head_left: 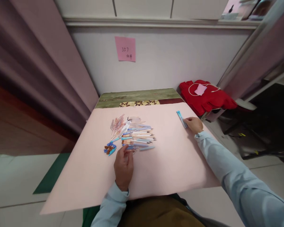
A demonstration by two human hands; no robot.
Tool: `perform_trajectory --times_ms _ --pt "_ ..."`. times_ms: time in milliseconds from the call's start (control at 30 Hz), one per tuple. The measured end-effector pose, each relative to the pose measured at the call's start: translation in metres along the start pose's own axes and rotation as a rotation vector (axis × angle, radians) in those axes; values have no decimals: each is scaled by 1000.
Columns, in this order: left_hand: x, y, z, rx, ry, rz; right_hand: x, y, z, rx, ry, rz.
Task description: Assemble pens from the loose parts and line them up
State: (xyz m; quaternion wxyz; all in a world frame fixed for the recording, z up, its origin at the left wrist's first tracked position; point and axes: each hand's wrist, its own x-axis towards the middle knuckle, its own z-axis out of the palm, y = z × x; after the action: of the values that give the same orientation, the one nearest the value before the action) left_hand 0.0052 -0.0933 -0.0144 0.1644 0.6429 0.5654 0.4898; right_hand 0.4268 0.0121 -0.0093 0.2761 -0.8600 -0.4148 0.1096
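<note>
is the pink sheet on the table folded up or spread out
Spread out: the pink sheet lies flat under the pens, and the green far end of the table shows beyond its edge.

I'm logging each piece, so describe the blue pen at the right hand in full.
The blue pen is slim and plastic-looking, bright turquoise at its far end and paler along the body. It slants, far end leftward, over the right side of the pale pink sheet, apart from the pile of pens and pencils. The right-hand grip touches its nearer half. Whether it lies flat or is slightly raised, I cannot tell.
</note>
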Motion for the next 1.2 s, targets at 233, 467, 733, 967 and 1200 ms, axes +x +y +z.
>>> perform_trajectory --times_ms 233,467,733,967,1200 --pt "-2 -3 -2 37 147 -5 -30 -14 9 396 344 -104" --pt "-3 -15 -5 41 276 7 -153 -101 48 730 -81 -467" --pt "-4 -11 -10 -6 368 -13 -184 -107 54 502 -49 -729" --pt "17 -24 -41 110 530 -36 -171 -100 55 434 96 -615" --pt "23 -42 -46 207 515 -76 -176 -104 62 483 36 -583"
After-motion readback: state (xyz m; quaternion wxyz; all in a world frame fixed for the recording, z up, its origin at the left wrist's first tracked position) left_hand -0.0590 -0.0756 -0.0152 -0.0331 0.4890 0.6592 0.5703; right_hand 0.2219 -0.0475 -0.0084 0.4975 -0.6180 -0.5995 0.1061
